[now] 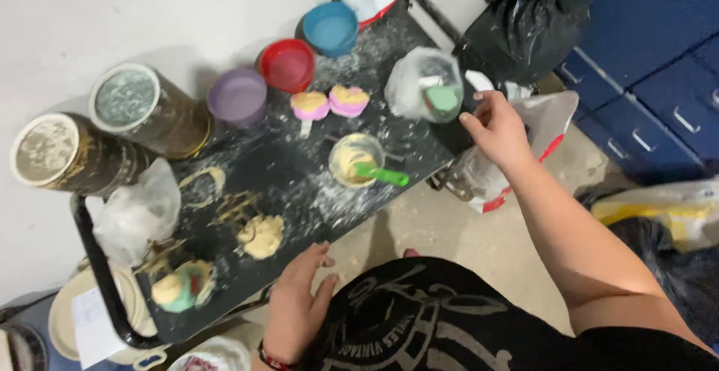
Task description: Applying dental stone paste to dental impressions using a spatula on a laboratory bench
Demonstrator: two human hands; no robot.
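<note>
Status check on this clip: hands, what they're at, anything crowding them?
Left hand open, flat on the table edge. Right hand open, reaching beside the plastic cup. Cup with green spoon sits between; powder scattered around.

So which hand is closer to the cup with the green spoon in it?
The left hand, though not by much. It rests at the table's near edge, below and left of the cup with the green spoon. The right hand is out past the table's right edge.
</note>
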